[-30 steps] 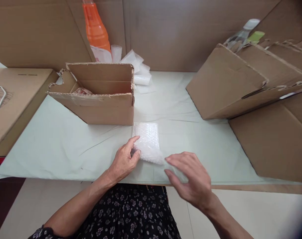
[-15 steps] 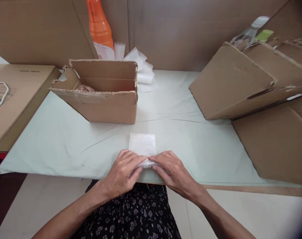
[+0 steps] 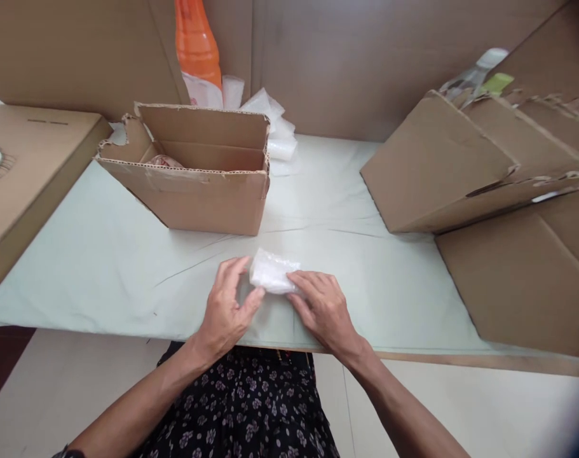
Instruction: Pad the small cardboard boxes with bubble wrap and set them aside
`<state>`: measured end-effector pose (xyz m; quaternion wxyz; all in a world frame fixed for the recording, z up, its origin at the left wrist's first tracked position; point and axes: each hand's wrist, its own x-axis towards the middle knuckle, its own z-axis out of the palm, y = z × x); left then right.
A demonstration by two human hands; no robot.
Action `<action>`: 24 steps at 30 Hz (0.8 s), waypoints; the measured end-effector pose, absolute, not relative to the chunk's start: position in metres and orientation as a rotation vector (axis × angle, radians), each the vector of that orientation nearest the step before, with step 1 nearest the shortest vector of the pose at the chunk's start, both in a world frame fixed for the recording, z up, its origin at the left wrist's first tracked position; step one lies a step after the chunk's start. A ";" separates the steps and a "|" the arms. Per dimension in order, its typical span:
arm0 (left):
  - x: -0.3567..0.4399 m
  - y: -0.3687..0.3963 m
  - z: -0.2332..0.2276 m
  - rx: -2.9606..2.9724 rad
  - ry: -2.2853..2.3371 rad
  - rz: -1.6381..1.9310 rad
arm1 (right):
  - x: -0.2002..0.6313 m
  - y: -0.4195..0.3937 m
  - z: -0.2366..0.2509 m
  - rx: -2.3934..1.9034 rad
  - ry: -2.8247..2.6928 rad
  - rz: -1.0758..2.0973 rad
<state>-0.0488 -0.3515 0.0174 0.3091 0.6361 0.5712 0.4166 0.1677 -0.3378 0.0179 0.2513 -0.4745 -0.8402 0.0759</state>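
Observation:
A small roll of bubble wrap (image 3: 273,272) lies on the pale green cloth near the table's front edge. My right hand (image 3: 321,304) grips its right end, fingers on top and thumb at the near side. At the roll's left end is my left hand (image 3: 228,305), its thumb and fingers apart and curved around that end without a firm hold. Whether the left thumb touches the plastic is hard to tell.
An open cardboard box (image 3: 213,200) stands beyond my left hand, with more rolled bubble wrap (image 3: 282,147) behind it. An orange bottle (image 3: 197,48) rises at the back. Cardboard bins (image 3: 442,172) fill the right side; a flat carton (image 3: 36,165) lies left.
The flat bubble wrap has been rolled up away from me into a short roll. My left hand has opened and shifted left; my right hand stays on the right end.

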 end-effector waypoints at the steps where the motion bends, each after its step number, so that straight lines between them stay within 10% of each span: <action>1: -0.052 -0.356 0.020 1.511 1.486 1.110 | 0.167 -0.336 0.017 -1.315 -2.215 0.263; 16: -0.044 -0.365 0.032 1.095 1.052 0.923 | 0.161 -0.339 0.041 -1.172 -2.002 1.216; 24: -0.123 -0.317 0.082 2.232 1.403 1.406 | 0.164 -0.285 0.120 -1.054 -2.170 0.519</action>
